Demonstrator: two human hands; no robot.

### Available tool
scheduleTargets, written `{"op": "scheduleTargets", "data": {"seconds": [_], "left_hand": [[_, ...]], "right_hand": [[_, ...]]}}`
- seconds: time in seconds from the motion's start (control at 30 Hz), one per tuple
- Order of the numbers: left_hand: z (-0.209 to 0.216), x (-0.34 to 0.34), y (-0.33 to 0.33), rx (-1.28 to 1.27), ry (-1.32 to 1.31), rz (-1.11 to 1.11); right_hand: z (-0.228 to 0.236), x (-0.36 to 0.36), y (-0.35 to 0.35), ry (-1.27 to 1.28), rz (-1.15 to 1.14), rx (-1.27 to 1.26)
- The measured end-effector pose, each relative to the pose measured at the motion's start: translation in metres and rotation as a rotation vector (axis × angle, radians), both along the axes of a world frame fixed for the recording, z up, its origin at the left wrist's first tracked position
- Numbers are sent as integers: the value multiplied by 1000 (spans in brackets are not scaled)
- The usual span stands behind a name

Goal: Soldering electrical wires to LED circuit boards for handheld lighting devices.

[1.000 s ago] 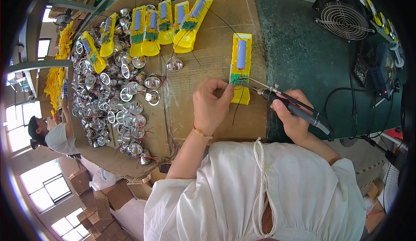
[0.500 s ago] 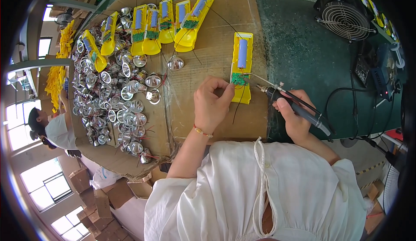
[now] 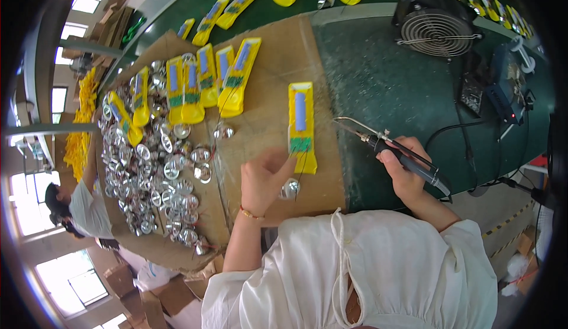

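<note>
In front of me a yellow plastic housing (image 3: 305,162) lies lengthwise on the cardboard. It carries a blue cylindrical battery (image 3: 300,111) and a green circuit board (image 3: 300,145), with thin dark wires trailing off. Beside the board's left edge is my left hand (image 3: 263,178), its fingers curled and smeared by motion; whether they hold anything cannot be made out. Just below its thumb sits a shiny reflector cup (image 3: 289,189). My right hand (image 3: 404,166) grips a soldering iron (image 3: 408,162) with a thin metal feed tube, its tip apart from the board and right of the housing.
A heap of reflector cups (image 3: 154,169) covers the cardboard (image 3: 266,134) at left, with several yellow housings resting on its far side. More housings line the green belt at the back. A fan (image 3: 436,33) and soldering station (image 3: 503,89) stand far right. Another person (image 3: 83,202) is at left.
The soldering iron's tip has come away from the circuit board. My left hand has drawn back to the left, and a reflector cup now shows beneath it. The whole view has shifted.
</note>
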State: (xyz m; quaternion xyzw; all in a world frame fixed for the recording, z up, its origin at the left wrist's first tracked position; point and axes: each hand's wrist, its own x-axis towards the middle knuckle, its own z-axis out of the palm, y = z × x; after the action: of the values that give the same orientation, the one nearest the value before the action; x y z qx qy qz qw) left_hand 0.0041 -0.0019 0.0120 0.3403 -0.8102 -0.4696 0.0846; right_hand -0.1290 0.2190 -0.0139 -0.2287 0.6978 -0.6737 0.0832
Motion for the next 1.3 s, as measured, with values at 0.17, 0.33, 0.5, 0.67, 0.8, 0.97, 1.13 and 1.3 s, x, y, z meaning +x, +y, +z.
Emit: {"op": "scheduleTargets", "data": {"seconds": [0.17,0.33,0.5,0.67,0.8,0.97,1.13,1.3], "left_hand": [[20,-62,-21,-161,-65,-199],[37,-216,-63,-499,-23,-393],[26,-349,-100,-536,-65,-308],[16,-391,-158,-750,284,-123],[-16,-384,-178,-575,-34,-384],[-20,-373,-155,-347,-1,-356],[32,-261,-104,-265,-15,-190],[2,-98,-24,-469,68,-254]], "right_hand": [[-14,-22,20,-81,-122,-4],[-2,-21,16,-152,-93,144],[1,-25,16,-120,-69,150],[-4,-38,16,-46,-10,41],[-2,-43,15,1,15,-9],[-1,-37,17,14,-13,16],[-7,-28,16,-103,-45,99],[1,-24,13,-56,-79,134]]}}
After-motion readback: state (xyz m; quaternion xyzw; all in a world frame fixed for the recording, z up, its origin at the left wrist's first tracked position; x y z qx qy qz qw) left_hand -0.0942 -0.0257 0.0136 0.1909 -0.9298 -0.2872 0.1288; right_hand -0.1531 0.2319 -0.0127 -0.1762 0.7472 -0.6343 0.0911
